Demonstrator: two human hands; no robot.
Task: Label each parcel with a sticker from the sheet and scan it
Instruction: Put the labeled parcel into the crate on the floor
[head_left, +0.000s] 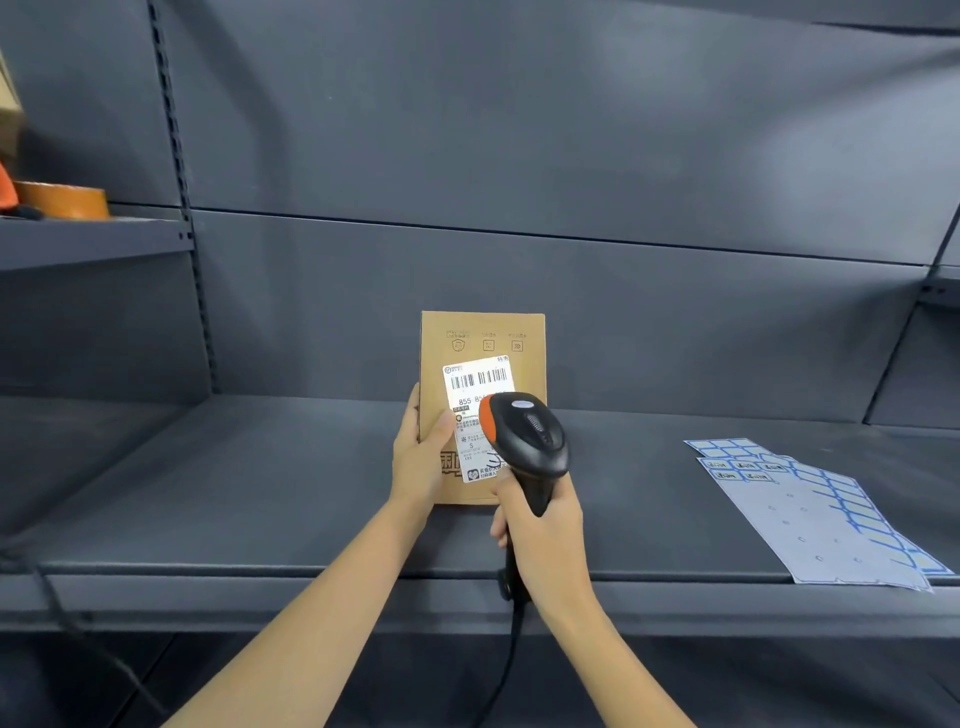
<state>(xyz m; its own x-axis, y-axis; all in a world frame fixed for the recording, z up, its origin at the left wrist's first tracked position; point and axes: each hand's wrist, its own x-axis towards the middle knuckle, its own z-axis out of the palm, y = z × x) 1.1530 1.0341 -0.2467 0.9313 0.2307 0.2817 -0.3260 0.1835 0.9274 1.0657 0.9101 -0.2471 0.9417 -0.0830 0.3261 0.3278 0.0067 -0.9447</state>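
Observation:
A flat brown cardboard parcel (480, 332) stands upright over the grey shelf (208, 493). A white shipping label (475, 379) with barcodes is stuck on its front. My left hand (421, 457) grips the parcel's left edge, thumb on the front. My right hand (540, 525) holds the handle of a black and orange barcode scanner (530, 431), whose head points at the label and covers its lower right part. Sticker sheets (810, 509) with blue-bordered labels lie on the shelf to the right.
The scanner's black cable (506, 660) hangs down past the shelf's front edge. On a higher shelf at the far left sits a roll of brown tape (62, 197) beside a cardboard box. A dark back panel closes the shelf behind.

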